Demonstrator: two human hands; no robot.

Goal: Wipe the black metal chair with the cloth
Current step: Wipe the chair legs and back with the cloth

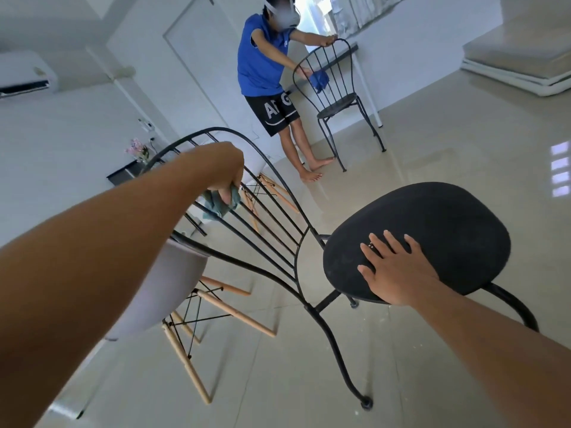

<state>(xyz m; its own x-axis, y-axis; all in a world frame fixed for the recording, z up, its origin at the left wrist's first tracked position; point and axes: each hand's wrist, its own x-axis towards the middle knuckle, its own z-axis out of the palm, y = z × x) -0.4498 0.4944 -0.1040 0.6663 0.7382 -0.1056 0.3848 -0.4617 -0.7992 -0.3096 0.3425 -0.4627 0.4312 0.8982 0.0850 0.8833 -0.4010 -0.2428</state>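
The left hand (222, 168), at centre left of the frame, is closed around a bunched teal cloth (221, 200) and presses it against the thin bars of the black metal chair (309, 242)'s backrest, the cloth hanging just under the fist. The right hand (392, 267), at lower centre right, lies open and flat, fingers spread, on the near edge of the round black seat (432, 230); it holds nothing and appears to steady the chair.

From the head camera the chair fills the middle of the frame, its arched backrest reaching toward the upper left and the seat sitting to the right. The bars run lengthwise from the arch down to the seat, so from the cloth the unwiped run lies down and to the right along each bar; the left hand is plainly the nearer one for that stroke.

Just behind the backrest, at lower left, stands a white shell chair with wooden legs (173, 291), close enough to crowd strokes low on the bars. At upper centre another person (262, 66) in a blue shirt wipes a second black chair (336, 88) with a blue cloth (319, 80), well apart. A pale tiled floor (432, 381) lies beneath, and small flowers (137, 149) sit at far left
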